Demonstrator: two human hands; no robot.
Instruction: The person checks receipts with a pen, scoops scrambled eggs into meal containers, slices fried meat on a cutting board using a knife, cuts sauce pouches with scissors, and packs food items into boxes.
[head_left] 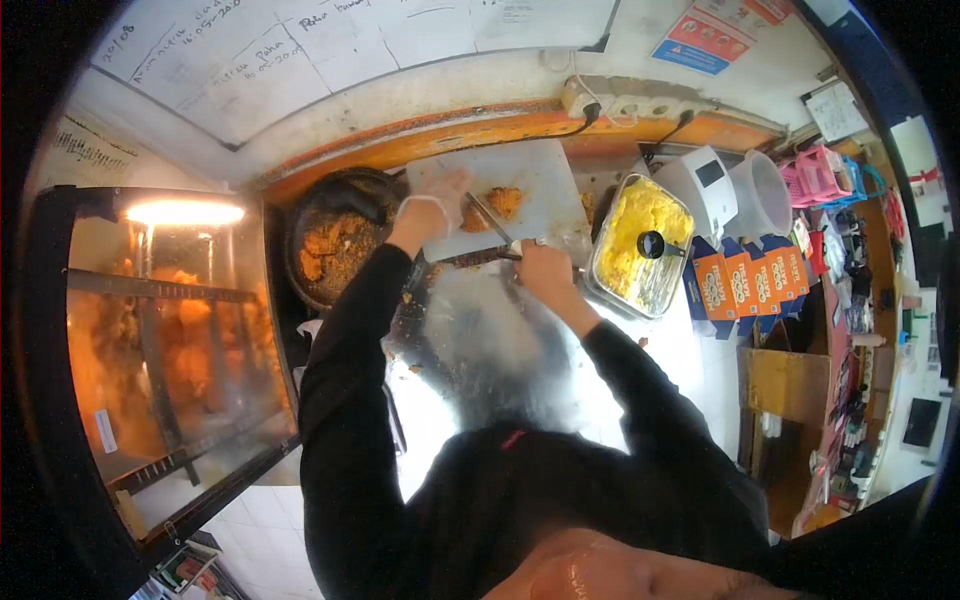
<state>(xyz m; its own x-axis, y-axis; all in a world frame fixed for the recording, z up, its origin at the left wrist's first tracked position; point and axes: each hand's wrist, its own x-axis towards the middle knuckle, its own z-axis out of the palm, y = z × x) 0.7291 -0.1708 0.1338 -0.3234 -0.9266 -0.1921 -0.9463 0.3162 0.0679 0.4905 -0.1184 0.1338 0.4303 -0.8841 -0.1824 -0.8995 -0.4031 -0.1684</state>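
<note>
One knife (490, 218) in the right hand (545, 268); left hand (430, 212), grip unclear, over the board (542, 188), tray (655, 303) near its right edge.

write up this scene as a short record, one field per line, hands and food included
left hand: at the board, left of the knife blade; grip unclear
right hand: gripping the knife
board: pale, with browned food on it
pan: dark, left of the board, holding more browned food
tray: right of the board, with yellow food
far left: lit case
right of tray: orange-and-blue boxes
</note>
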